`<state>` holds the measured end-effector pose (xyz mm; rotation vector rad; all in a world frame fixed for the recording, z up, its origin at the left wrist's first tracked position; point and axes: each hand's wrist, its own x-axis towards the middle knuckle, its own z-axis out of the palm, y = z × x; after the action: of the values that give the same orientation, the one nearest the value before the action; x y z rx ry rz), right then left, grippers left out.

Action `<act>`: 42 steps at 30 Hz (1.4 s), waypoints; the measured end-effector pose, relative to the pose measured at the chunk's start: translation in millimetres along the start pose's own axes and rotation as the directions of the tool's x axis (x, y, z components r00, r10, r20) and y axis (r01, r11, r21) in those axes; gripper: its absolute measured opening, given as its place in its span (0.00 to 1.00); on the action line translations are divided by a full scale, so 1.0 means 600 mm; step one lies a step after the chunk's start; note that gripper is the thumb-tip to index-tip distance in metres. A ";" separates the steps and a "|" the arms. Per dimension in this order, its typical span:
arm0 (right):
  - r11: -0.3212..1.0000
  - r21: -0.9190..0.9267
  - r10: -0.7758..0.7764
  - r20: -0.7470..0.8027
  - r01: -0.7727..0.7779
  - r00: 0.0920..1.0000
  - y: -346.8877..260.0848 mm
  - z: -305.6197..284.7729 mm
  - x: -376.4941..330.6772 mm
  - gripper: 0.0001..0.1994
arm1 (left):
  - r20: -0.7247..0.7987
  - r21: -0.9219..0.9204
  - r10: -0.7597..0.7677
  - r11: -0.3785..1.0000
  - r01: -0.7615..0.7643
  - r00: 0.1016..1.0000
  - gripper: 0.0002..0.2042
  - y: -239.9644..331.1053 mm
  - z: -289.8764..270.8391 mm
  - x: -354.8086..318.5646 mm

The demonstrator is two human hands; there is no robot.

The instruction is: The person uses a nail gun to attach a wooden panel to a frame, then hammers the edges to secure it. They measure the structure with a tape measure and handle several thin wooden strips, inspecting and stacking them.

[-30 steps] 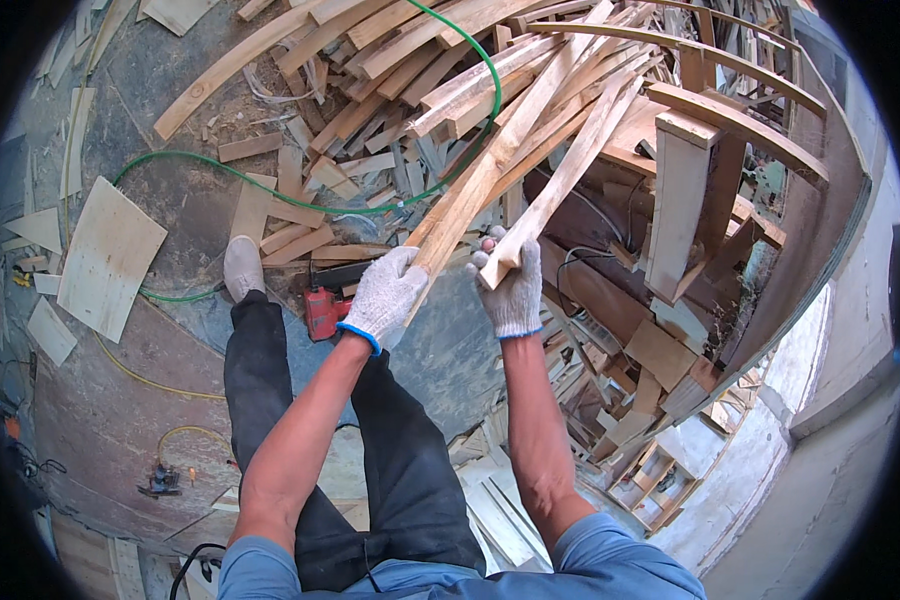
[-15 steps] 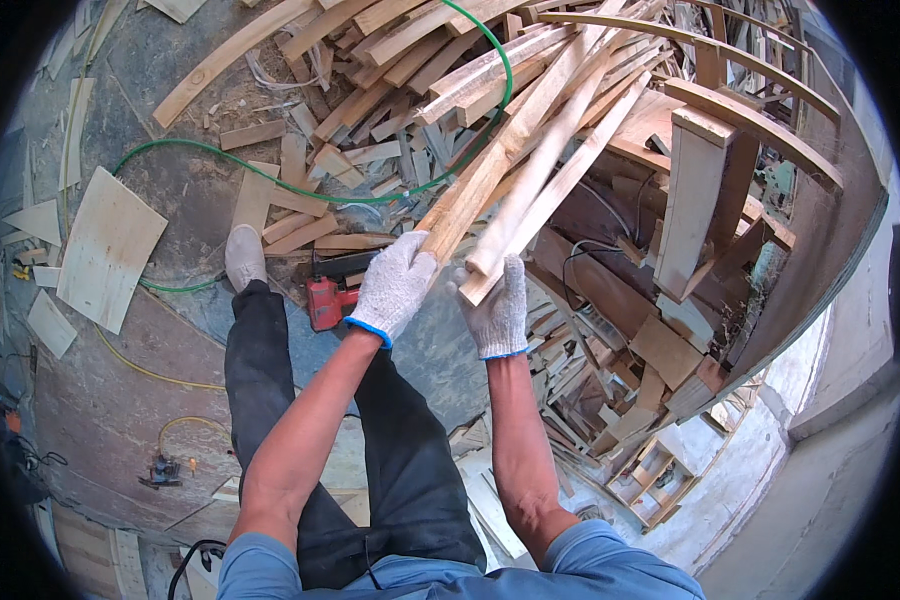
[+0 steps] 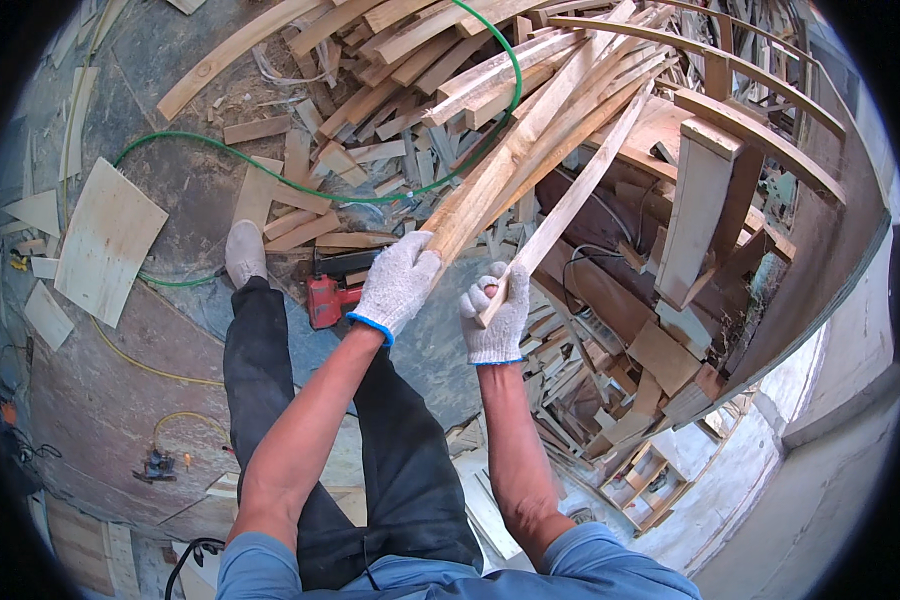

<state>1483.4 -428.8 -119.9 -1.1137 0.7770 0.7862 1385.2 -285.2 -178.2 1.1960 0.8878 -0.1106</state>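
Slender wooden strip (image 3: 567, 210), slanting forward and rightward from your gloved right hand (image 3: 495, 313), whose curled fingers clasp its near end. Your gloved left hand (image 3: 400, 285) grasps the near end of thicker boards (image 3: 510, 150), left of the strip; you cannot tell how many. A green hose (image 3: 370, 200) curves beyond, near the lumber pile (image 3: 410, 60).

Pale tan strip (image 3: 572, 208), green hose (image 3: 372, 200)

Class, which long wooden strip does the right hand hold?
The pale strip, rightmost of those held: the right hand grips its near end; the left hand holds browner wood.
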 end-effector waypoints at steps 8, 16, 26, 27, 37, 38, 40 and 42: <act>0.998 -0.039 -0.044 -0.084 0.041 0.995 0.037 0.002 -0.019 0.15 | -0.024 -0.016 -0.012 1.000 0.012 1.000 0.20 0.004 0.002 -0.002; 0.974 -0.210 -0.119 -0.151 0.086 0.981 0.054 0.008 -0.044 0.16 | -0.317 0.353 0.454 0.871 -0.341 0.833 0.18 0.048 -0.027 0.014; 0.330 -0.909 -0.445 0.087 0.253 0.891 0.024 0.073 -0.047 0.20 | 0.128 -0.019 0.125 0.992 -0.123 0.984 0.28 0.086 -0.010 -0.003; 0.424 -0.856 -0.485 0.061 0.295 0.872 0.014 0.064 -0.020 0.20 | 0.124 -0.016 0.165 0.986 -0.164 0.979 0.29 0.066 -0.011 0.001; 0.973 -0.199 -0.120 -0.015 0.115 0.993 -0.046 0.018 0.261 0.27 | 0.252 -0.260 0.131 0.964 -0.063 0.959 0.24 0.087 -0.085 0.018; 0.965 -0.224 -0.146 -0.028 0.136 0.989 -0.045 0.020 0.263 0.28 | 0.223 -0.196 0.182 0.971 -0.138 0.958 0.24 0.078 -0.092 0.022; 0.957 -0.220 -0.187 0.021 0.187 0.982 -0.048 0.017 0.253 0.30 | 0.173 -0.049 0.301 0.954 -0.297 0.938 0.24 0.071 -0.100 0.030; 0.950 -0.265 -0.180 -0.043 0.162 0.983 -0.058 0.034 0.213 0.32 | 0.218 -0.120 0.137 0.986 -0.112 0.966 0.24 0.090 -0.108 0.026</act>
<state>1580.2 -398.7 -207.3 -1.4305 0.6332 0.7206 1388.5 -203.1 -152.9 1.1118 0.6102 -0.0942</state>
